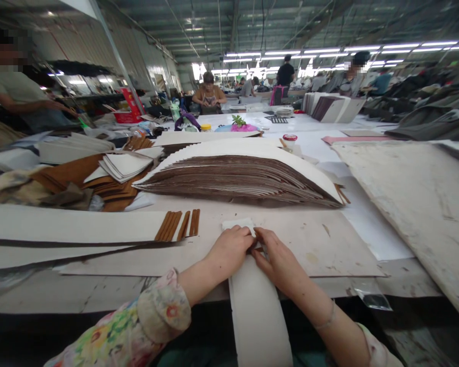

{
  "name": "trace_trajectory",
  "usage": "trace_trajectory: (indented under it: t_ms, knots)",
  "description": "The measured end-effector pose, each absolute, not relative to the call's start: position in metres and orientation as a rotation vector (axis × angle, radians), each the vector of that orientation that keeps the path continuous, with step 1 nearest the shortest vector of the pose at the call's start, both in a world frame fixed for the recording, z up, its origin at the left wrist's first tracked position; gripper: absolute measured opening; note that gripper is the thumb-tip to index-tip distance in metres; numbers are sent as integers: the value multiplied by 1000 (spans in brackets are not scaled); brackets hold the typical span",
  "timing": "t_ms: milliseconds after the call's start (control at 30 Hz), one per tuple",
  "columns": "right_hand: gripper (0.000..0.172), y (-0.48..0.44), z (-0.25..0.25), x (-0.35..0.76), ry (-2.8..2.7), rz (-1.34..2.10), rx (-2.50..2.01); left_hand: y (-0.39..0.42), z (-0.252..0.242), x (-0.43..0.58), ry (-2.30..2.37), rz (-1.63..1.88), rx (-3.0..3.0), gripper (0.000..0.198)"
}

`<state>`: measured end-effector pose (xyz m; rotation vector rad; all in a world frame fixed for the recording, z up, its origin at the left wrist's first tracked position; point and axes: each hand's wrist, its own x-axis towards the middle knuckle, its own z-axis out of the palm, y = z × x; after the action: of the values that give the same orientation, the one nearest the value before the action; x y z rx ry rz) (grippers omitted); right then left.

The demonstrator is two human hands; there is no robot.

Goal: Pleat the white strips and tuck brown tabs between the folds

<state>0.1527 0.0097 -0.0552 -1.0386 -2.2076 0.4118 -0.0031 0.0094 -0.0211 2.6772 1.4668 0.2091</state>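
Note:
A long off-white strip of material (258, 311) runs from the table edge toward me and hangs down over it. My left hand (232, 250) rests on its far end with the fingers curled together. Facing it, my right hand (277, 257) has its thumb and fingers closed in a pinch. A small brown strip (257, 250) shows between the two hands, mostly hidden by the fingers. Beyond them stands a thick, bowed stack of white-topped brown panels (237, 176). To the left, several loose brown strips (176, 226) lie on a long white panel (69, 227).
A stained pale board (313, 244) lies under my hands. Brown and white cut pieces (115, 178) are piled at left. A large pale sheet (413, 183) covers the right side. Farther back are a red container (128, 117), a jar with a red lid (289, 140) and several people.

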Motion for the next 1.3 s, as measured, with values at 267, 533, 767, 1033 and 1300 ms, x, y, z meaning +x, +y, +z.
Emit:
trace_trajectory:
  t_ms: [267, 533, 767, 1033, 1300]
  knots:
    - [38, 8, -38, 147, -2402, 301, -1042, 12, -20, -28, 1468, 449, 2335, 12]
    - [29, 10, -31, 143, -2531, 232, -1020, 7, -26, -41, 1401, 543, 2311, 12]
    - [13, 8, -29, 135, -2637, 99, -1000, 5, -26, -43, 1417, 463, 2406, 10]
    - [19, 13, -29, 134, -2599, 242, -990, -2, -34, -63, 1480, 655, 2116, 18]
    - [24, 15, -33, 120, -2620, 327, -912, -3, -34, -62, 1404, 692, 2168, 14]
